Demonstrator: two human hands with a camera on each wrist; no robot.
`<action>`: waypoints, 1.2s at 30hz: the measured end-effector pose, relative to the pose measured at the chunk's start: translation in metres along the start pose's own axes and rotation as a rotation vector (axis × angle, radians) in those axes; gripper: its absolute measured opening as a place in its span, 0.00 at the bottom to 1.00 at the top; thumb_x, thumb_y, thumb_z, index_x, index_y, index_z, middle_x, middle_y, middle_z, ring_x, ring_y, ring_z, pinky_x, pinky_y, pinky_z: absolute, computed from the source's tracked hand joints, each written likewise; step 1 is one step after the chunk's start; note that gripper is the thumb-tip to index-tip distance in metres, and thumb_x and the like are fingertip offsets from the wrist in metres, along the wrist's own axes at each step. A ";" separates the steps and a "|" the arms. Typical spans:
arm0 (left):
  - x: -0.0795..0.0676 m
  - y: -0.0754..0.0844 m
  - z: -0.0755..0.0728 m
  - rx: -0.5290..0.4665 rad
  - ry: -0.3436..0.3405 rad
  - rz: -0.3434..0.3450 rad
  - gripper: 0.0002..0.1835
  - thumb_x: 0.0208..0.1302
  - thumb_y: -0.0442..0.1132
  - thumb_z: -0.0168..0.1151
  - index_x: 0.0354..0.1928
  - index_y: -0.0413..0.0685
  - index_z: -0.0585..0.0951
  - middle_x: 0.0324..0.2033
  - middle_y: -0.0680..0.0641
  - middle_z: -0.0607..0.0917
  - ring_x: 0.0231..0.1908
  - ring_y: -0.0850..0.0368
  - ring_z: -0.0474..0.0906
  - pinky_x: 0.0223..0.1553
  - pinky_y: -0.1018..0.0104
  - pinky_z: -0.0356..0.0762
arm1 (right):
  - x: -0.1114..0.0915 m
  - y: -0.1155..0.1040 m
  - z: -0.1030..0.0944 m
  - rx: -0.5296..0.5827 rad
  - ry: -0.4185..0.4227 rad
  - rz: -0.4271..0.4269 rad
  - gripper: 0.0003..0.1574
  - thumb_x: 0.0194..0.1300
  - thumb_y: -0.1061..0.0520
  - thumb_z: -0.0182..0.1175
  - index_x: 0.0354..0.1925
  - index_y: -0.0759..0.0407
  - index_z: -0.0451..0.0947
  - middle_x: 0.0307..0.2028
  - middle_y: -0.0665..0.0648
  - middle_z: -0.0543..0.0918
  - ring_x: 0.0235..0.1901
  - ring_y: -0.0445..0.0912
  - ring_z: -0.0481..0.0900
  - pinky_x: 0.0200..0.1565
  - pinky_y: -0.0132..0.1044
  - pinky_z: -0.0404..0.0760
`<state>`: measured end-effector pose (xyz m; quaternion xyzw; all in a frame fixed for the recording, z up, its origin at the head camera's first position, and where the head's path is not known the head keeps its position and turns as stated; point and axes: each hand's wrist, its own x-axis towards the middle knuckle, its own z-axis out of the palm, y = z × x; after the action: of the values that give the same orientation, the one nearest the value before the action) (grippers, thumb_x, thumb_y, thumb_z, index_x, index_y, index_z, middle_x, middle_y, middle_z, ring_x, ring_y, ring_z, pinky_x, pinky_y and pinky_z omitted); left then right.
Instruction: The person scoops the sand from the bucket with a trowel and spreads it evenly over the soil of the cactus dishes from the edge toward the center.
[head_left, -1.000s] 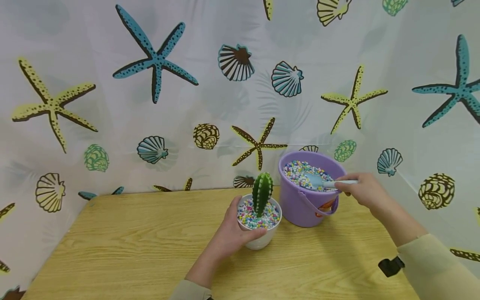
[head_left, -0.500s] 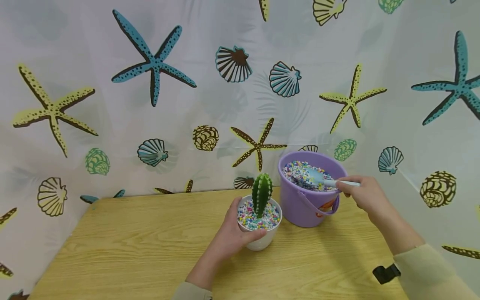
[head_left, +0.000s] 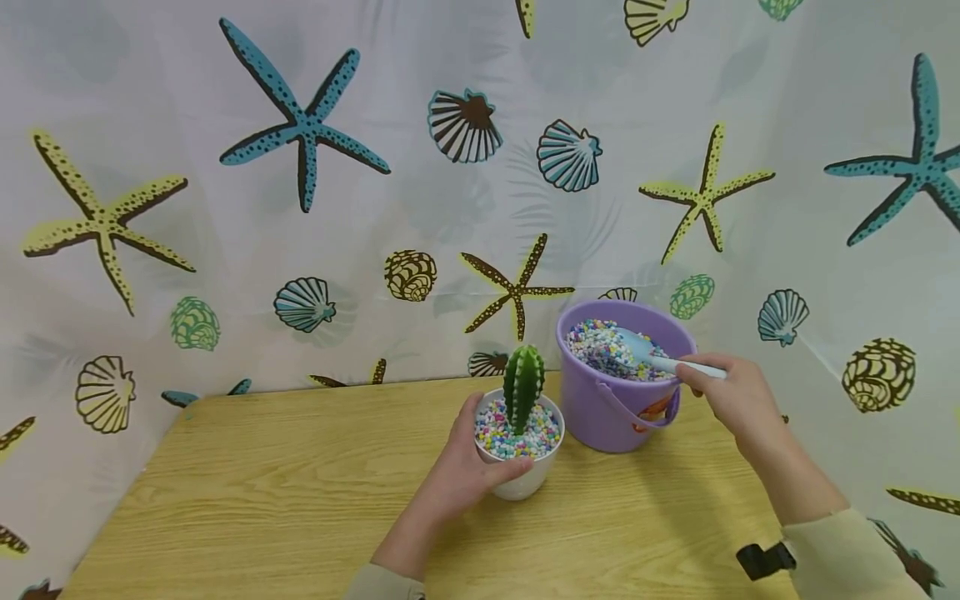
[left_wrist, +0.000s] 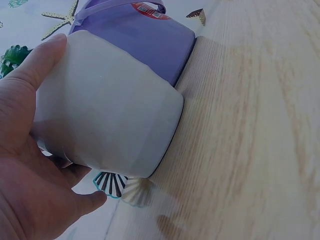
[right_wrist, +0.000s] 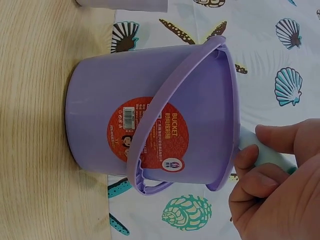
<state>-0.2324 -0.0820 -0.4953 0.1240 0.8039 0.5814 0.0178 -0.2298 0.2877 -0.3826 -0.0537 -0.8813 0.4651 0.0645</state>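
A white pot point(head_left: 519, 483) stands on the table, filled with small multicoloured pebbles point(head_left: 495, 433) around a green cactus point(head_left: 522, 387). My left hand point(head_left: 468, 462) grips the pot from its left side, thumb across the front near the rim; the left wrist view shows the pot's smooth wall point(left_wrist: 110, 100) close up. To the right is a purple bucket point(head_left: 600, 417) holding similar pebbles point(head_left: 592, 346). My right hand point(head_left: 731, 392) holds a light blue shovel by its handle point(head_left: 697, 367) over the bucket's right rim. The shovel's blade point(head_left: 636, 343) lies among the pebbles, partly hidden.
The bucket's handle point(right_wrist: 160, 105) hangs down in front of its wall, across a red label point(right_wrist: 175, 135). Behind the wooden table point(head_left: 285, 483) hangs a white curtain point(head_left: 450, 208) printed with starfish and shells. Another curtain face rises at the right.
The shovel's blade has shifted slightly up and right within the bucket, with my right hand a little farther right. My left hand and the pot have stayed in place.
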 end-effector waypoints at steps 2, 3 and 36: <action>0.000 -0.001 0.000 -0.004 0.000 0.001 0.67 0.58 0.54 0.88 0.89 0.52 0.50 0.80 0.36 0.64 0.79 0.35 0.63 0.78 0.32 0.61 | -0.002 0.000 0.001 -0.003 0.010 -0.004 0.33 0.82 0.40 0.64 0.68 0.64 0.84 0.43 0.57 0.82 0.39 0.52 0.71 0.38 0.44 0.69; 0.000 -0.001 0.000 -0.008 0.000 0.003 0.67 0.58 0.53 0.88 0.89 0.52 0.50 0.80 0.36 0.64 0.79 0.35 0.63 0.78 0.32 0.60 | -0.002 0.000 0.002 -0.005 0.013 -0.007 0.33 0.82 0.40 0.64 0.68 0.65 0.83 0.45 0.59 0.82 0.43 0.53 0.72 0.40 0.45 0.69; 0.001 0.000 0.001 -0.012 -0.002 0.000 0.67 0.58 0.53 0.88 0.89 0.52 0.50 0.79 0.37 0.65 0.78 0.36 0.65 0.79 0.35 0.61 | -0.010 -0.005 0.005 -0.120 0.068 -0.021 0.35 0.82 0.38 0.62 0.71 0.61 0.82 0.59 0.68 0.81 0.42 0.56 0.72 0.37 0.45 0.71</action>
<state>-0.2334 -0.0811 -0.4953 0.1244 0.8005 0.5859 0.0192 -0.2215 0.2788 -0.3817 -0.0638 -0.9053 0.4088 0.0958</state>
